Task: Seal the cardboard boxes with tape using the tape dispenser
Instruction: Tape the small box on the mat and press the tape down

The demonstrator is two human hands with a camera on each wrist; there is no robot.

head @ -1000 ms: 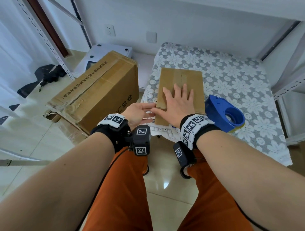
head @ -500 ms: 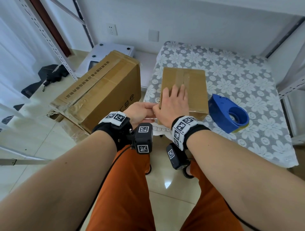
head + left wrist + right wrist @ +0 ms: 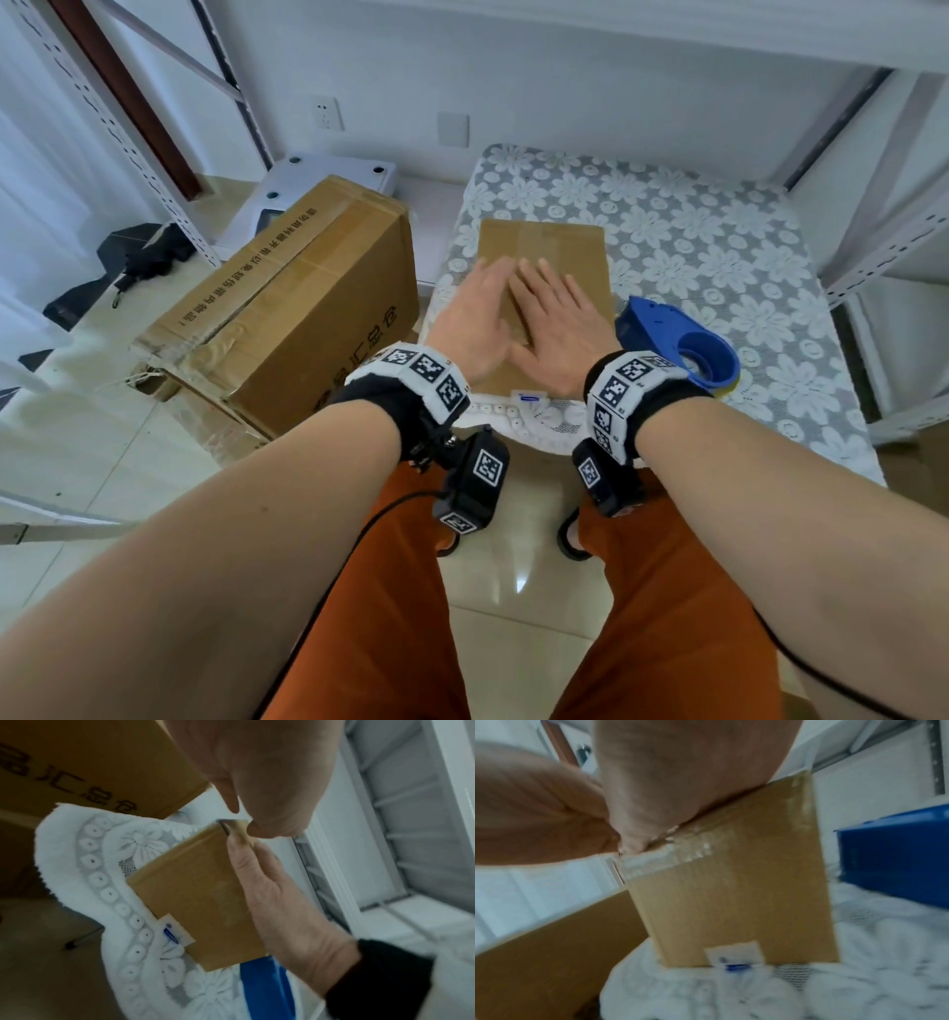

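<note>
A small cardboard box [image 3: 560, 241] [image 3: 195, 902] [image 3: 736, 906] with a tape strip along its top seam sits at the near edge of the lace-covered table [image 3: 719, 246]. Both hands lie flat on the box top, fingers straight. My left hand [image 3: 477, 303] rests on the left half, my right hand [image 3: 554, 318] on the right half, thumbs nearly touching. Clear tape wraps over the near top edge in the right wrist view. The blue tape dispenser [image 3: 678, 344] [image 3: 895, 854] lies on the table just right of the box, untouched.
A large taped cardboard box [image 3: 287, 308] stands on the floor left of the table. A white device [image 3: 318, 180] lies behind it. Metal shelf posts [image 3: 883, 241] flank the table on the right. A small white-and-blue tag [image 3: 529, 397] lies below the small box.
My left hand has come up from the box's near side onto its top. My right hand has slid slightly to the right on the top.
</note>
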